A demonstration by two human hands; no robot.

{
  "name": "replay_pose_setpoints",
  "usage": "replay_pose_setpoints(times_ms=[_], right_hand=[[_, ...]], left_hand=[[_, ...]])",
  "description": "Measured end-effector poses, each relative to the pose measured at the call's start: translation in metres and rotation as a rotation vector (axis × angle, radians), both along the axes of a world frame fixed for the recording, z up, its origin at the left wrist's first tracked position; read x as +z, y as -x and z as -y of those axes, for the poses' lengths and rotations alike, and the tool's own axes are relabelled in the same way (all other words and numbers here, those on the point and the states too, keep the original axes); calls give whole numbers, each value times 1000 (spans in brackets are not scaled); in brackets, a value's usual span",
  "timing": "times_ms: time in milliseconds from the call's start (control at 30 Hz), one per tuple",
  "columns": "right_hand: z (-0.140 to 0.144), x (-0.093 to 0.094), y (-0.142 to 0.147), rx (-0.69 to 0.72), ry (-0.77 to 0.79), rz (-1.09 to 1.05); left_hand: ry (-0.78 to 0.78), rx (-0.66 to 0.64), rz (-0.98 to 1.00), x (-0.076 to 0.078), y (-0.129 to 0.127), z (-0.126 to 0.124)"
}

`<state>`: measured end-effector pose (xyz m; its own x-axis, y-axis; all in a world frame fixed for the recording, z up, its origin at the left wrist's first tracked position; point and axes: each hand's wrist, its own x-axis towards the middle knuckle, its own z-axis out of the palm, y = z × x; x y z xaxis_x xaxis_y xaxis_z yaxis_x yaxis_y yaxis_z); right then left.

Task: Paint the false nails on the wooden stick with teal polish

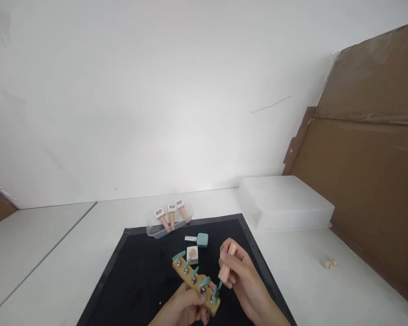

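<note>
My left hand [187, 304] grips a tan, bar-shaped nail-tip stand [190, 277] near its lower right end. Along the bar, several green false nails [204, 281] sit on small metal posts. My right hand [243, 276] is closed around the pale pink handle of a nail polish brush [227, 263]. Green shows on the brush's lower end, which is at the nail on the stand's near right end; whether they touch I cannot tell. Just behind the stand is a white square piece [192, 255] with a round mark on top. Beyond it lies a green square object [202, 240] with a silver bar-shaped part.
Three pink-handled bottles [172, 209] with labelled white ends lean in a clear plastic tray [156, 232]. A black mat [132, 267] covers part of the white table. To the right are a translucent box [285, 203], small pale pieces [328, 262] and a cardboard wall [370, 158].
</note>
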<state>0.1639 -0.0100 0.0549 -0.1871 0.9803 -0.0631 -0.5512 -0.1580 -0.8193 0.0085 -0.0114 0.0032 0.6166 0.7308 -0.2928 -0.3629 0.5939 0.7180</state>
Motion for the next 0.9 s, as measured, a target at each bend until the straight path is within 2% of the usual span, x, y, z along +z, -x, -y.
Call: replay_pose_setpoints(times_ms=[200,400,633,900], right_hand=[[4,8,2,36,-45,74],[7,4,6,26,-139,173],[5,7,4,-54,-95,131],[6,6,1,-33,-124,169]], left_hand=[[0,-7,8,5,-1,2],[14,-12,2,1,0,1],[27,3,0,3,-1,2],[52,8,5,9,1,3]])
